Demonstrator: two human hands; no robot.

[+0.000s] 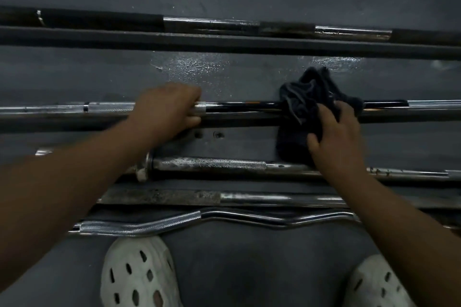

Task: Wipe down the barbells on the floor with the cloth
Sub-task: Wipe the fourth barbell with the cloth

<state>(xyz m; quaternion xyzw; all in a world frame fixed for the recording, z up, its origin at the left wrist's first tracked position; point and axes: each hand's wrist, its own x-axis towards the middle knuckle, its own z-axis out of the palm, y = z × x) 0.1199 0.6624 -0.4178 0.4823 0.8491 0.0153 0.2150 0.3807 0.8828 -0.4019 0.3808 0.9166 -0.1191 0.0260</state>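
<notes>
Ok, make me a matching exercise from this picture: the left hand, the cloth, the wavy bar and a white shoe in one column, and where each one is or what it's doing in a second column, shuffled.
Column one:
1. left hand
2. dark cloth
3. wavy bar
4. white shoe

Column two:
A. the bar closest to the person
B. bunched over the barbell, under the right hand
C. grips the barbell directly, no cloth
D. at the bottom edge of the view

Pairs: 1-C, 2-B, 3-A, 4-D
</notes>
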